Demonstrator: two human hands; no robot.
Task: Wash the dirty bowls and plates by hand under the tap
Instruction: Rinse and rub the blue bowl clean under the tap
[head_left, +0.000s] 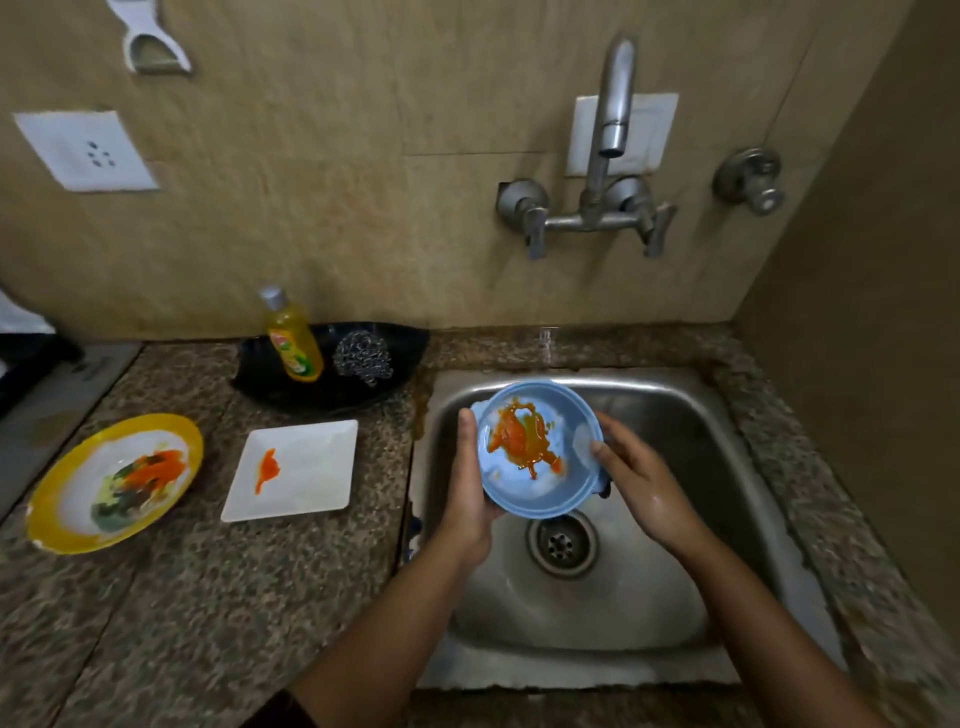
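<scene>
Blue bowl (535, 496), rim held by left hand (467, 491) and right hand (644, 483), over sink (571, 667).

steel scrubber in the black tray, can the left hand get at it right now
Probably not yet: the left hand grips the blue bowl. Nothing stands between it and the steel scrubber otherwise.

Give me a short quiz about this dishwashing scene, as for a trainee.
1. True or false: the blue bowl is held over the sink.
2. What stands in the black dish beside the scrubber? A soap bottle, B cup, C sponge.
3. Fill in: the yellow plate and white plate lie on the counter, ____ of the sink.
Key: 1 true; 2 A; 3 left.
</scene>
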